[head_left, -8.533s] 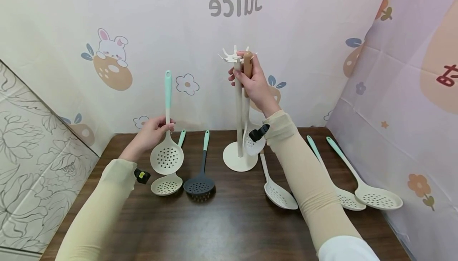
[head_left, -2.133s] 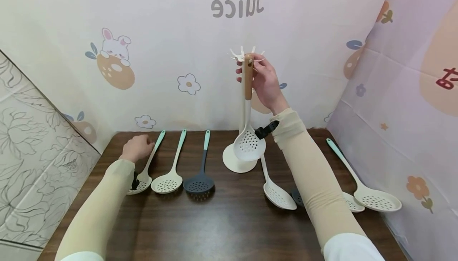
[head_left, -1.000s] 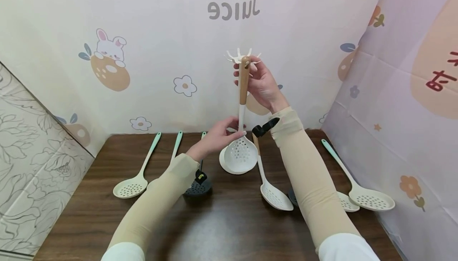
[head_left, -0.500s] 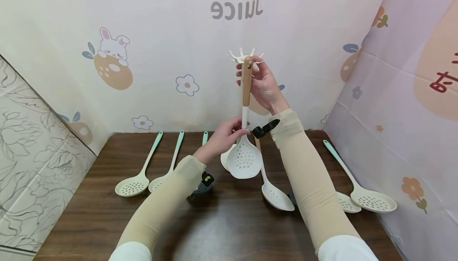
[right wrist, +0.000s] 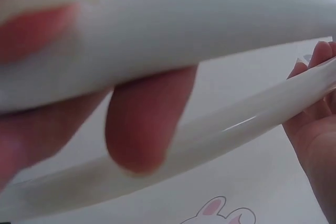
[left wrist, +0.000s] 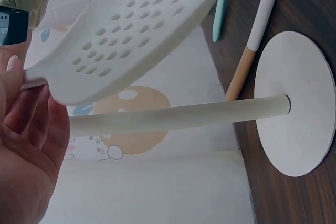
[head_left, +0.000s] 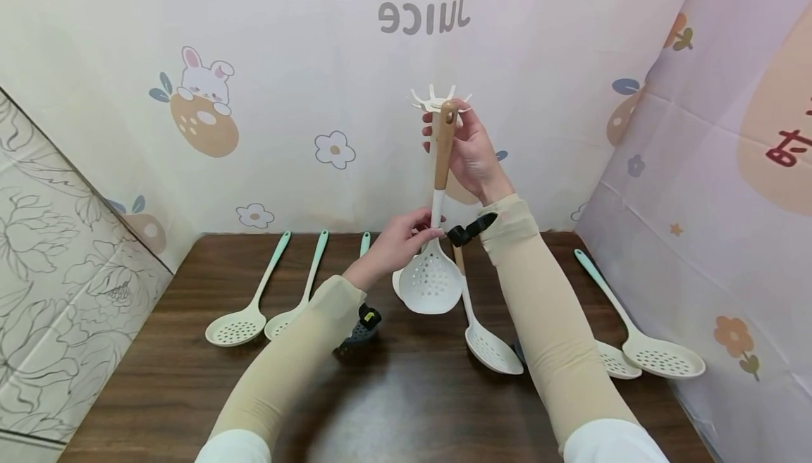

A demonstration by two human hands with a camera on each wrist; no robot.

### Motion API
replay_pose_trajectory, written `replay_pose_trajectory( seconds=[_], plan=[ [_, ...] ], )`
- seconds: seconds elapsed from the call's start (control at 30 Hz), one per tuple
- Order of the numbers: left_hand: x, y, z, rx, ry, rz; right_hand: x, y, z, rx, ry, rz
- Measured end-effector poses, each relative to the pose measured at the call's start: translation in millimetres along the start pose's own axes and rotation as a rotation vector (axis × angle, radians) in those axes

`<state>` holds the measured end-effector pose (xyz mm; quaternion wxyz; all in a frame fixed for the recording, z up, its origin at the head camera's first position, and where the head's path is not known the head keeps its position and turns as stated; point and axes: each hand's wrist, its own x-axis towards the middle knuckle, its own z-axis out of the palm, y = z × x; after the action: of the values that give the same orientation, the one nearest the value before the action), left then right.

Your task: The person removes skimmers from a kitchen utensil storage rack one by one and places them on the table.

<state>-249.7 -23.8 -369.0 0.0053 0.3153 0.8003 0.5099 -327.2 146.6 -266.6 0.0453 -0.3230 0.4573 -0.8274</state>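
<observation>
Nearest us lay the table [head_left: 406, 406], dark wood, with slotted spoons laid flat on it, bowls toward us and handles pointing to the wall. Two pale ones [head_left: 236, 328] with mint handles lay to the left, a dark one [head_left: 358, 332] sat half hidden behind our left sleeve, and a wood-handled one [head_left: 491, 347] lay right of the middle with two more [head_left: 662, 359] beyond our right arm. We judged they were fanned out so that each handle could be picked up singly.

Above them we held the skimmer [head_left: 433, 281], upright, with its bowl down and just in front of the stand's base [left wrist: 296, 103]. Our left hand [head_left: 396, 246] pinched its white neck just above the bowl, fingers curled on it, which seemed to us to steady the bowl from swinging. In the left wrist view the bowl [left wrist: 126, 35] hung clear of the pole [left wrist: 178, 116].

Farther up, our right hand [head_left: 469, 149] gripped the wooden handle [head_left: 444, 146] near its top, thumb and fingers closed round it, the eyelet end level with the hooks [head_left: 434, 99] on the stand. We took that height as meant to bring the hole to a hook; we could not tell whether it had caught one. Behind stood the printed wall [head_left: 254, 61].
</observation>
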Motion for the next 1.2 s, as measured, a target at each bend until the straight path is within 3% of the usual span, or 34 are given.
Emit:
replay_pose_trajectory(
  seconds=[0.3,0.5,0.77,1.2],
  plan=[
    [-0.8,-1.3,-1.6,-0.018,-0.013,0.009,-0.2,0.2,0.9,0.039,0.003,-0.003],
    [-3.5,-3.4,-1.4,-0.004,-0.021,0.051,1.0,2.0,2.5,0.044,0.014,0.002],
    [-7.7,-5.3,-3.5,-0.012,-0.054,0.051,1.0,4.4,-1.2,0.03,-0.031,-0.048],
    [-24.4,-17.0,-24.9,-0.016,-0.021,0.009,0.3,4.5,1.8,-0.001,-0.041,-0.062]
  ],
)
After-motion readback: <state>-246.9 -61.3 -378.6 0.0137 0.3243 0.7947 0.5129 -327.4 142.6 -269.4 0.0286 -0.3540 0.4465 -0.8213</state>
